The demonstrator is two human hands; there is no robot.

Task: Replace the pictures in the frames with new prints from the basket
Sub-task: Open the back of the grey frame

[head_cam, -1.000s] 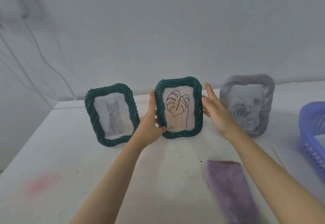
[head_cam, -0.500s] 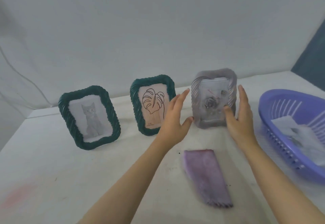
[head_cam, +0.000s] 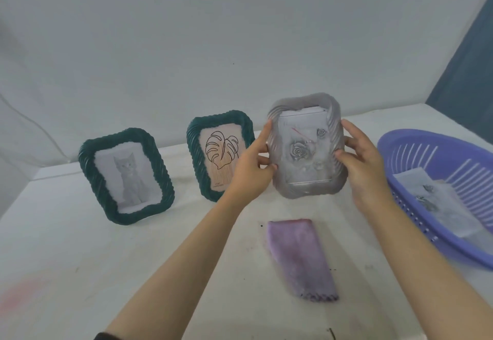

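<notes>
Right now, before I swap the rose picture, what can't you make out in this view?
Head view only.
Grey frame: back and fastenings face away from the camera.
Leaf frame: lower right corner behind the left hand.
Prints in the basket: blurred, cut by the right edge; number unclear.

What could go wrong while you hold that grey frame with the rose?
The grey frame is held only at its side edges by the left hand and right hand, so it might slip and drop onto the table. The left hand is close to the leaf frame and could knock it over.
</notes>
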